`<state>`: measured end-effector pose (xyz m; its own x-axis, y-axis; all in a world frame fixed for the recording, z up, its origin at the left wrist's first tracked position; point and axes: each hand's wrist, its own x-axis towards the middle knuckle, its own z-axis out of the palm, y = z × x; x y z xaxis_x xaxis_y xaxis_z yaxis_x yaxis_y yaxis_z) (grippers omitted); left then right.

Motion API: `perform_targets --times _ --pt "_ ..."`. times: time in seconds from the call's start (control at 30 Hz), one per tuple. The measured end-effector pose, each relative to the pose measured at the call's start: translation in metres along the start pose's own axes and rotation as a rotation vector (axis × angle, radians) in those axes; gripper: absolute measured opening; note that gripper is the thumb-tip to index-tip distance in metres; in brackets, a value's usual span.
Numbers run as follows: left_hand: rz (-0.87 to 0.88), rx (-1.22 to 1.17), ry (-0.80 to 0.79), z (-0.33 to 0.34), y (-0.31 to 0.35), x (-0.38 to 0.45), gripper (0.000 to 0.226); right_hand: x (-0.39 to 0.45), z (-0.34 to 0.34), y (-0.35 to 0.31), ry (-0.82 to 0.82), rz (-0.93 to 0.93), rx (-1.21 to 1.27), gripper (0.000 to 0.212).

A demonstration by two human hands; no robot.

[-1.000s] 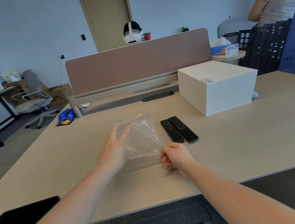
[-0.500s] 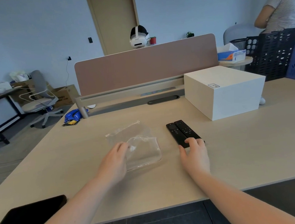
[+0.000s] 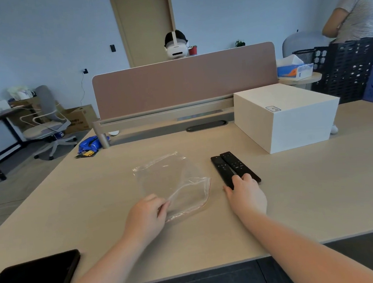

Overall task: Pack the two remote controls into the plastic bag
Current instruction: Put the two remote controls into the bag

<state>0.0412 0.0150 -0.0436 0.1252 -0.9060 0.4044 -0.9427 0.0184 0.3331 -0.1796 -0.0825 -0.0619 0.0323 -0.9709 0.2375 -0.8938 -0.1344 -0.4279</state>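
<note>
A clear plastic zip bag (image 3: pixel 173 182) lies flat on the light wooden desk (image 3: pixel 318 186), its mouth toward me. My left hand (image 3: pixel 145 216) pinches the bag's near left edge. Two black remote controls lie side by side just right of the bag: the left remote (image 3: pixel 221 168) and the right remote (image 3: pixel 236 163). My right hand (image 3: pixel 245 193) rests on their near ends, fingers curled over them, and hides those ends. Both remotes still lie on the desk.
A white box (image 3: pixel 286 115) stands behind the remotes at the right. A brown divider panel (image 3: pixel 183 83) runs across the back of the desk. A black tablet (image 3: pixel 33 278) lies at the near left corner. A person (image 3: pixel 358 9) stands at the far right.
My right hand let go of the bag's edge and moved right onto the near ends of the remotes. My left hand drew back to the bag's near edge and pinched it.
</note>
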Motion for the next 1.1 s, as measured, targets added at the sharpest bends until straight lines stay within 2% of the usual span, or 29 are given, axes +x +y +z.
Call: perform_targets --times 0.1,0.2,0.3,0.47,0.57,0.63,0.77,0.9,1.1 --pt "-0.032 0.012 -0.045 0.003 0.004 0.007 0.029 0.004 0.003 -0.002 -0.021 -0.022 -0.078 0.029" --pt "-0.027 0.008 -0.070 0.007 0.007 0.011 0.027 0.007 0.003 -0.003 -0.034 -0.010 -0.042 0.023" --pt "-0.018 -0.013 -0.106 0.012 0.007 0.014 0.020 0.006 -0.005 -0.001 -0.012 0.060 0.142 0.026" --pt "-0.071 0.021 -0.094 0.010 0.014 0.018 0.020 -0.006 -0.037 -0.002 0.075 0.161 0.579 0.029" --pt "-0.141 0.052 -0.034 0.007 0.016 0.023 0.018 -0.021 -0.060 -0.010 0.104 0.098 0.795 0.028" --pt "-0.188 0.051 0.018 0.005 0.017 0.026 0.019 -0.034 -0.071 -0.016 0.086 -0.003 0.844 0.026" --pt "-0.256 0.023 0.071 0.000 0.021 0.030 0.021 -0.049 -0.085 -0.022 0.009 -0.137 0.844 0.023" --pt "-0.342 -0.065 0.090 -0.006 0.021 0.036 0.017 -0.051 -0.091 -0.025 -0.015 -0.227 0.716 0.021" --pt "-0.238 -0.118 0.134 -0.009 0.031 0.033 0.015 -0.049 -0.071 -0.034 -0.071 -0.290 0.515 0.024"
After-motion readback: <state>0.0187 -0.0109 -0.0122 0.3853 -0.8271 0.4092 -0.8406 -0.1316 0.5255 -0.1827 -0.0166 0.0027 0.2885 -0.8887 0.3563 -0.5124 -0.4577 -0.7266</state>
